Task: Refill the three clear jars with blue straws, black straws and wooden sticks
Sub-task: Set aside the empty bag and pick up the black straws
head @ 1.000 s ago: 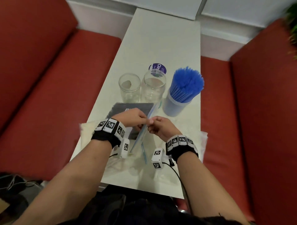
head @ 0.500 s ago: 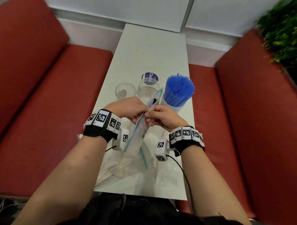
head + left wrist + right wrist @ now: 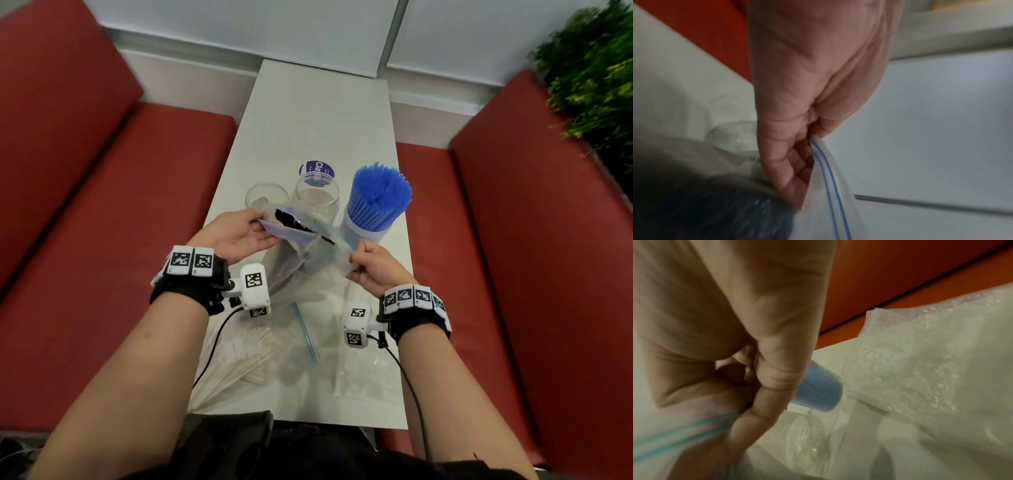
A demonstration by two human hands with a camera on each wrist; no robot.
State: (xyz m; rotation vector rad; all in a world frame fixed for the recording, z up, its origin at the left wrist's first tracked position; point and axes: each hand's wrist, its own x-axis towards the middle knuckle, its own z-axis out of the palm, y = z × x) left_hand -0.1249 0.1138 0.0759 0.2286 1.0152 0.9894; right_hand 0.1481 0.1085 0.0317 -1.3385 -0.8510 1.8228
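While the zip bag (image 3: 308, 246) hangs above the white table (image 3: 322, 113), both hands pull its mouth apart. The left hand (image 3: 236, 234) pinches one lip of the bag between thumb and curled fingers; the left wrist view shows the double blue zip line (image 3: 828, 170) running out from under that pinch. The right hand (image 3: 375, 267) pinches the opposite lip the same way, thumb against bent fingers, with the zip strip (image 3: 684, 426) passing beneath them. Between the two hands the mouth gapes, and the black straws (image 3: 291, 219) show as a dark mass inside, near the left-hand side of the opening.

Just past the bag, toward 12 o'clock from the hands, stand the three clear jars. The jar at 1 o'clock (image 3: 363, 233) is packed with blue straws (image 3: 380, 195) that stand upright and fan out above its rim. The middle jar (image 3: 317, 198) looks empty, and so does the shorter jar (image 3: 265, 195) at 11 o'clock; the three stand in a row, close together. Behind the middle jar lies a round purple lid (image 3: 317, 169) with white lettering.

Nearer the person, at about 7 o'clock from the hands, a clear bag of wooden sticks (image 3: 239, 356) lies flat on the table. At 5 o'clock lies another clear bag (image 3: 370, 373), which looks empty and crumpled. Red padded benches (image 3: 102, 205) run along both long sides of the table, and a green plant (image 3: 596, 68) sits at 2 o'clock in the far corner.
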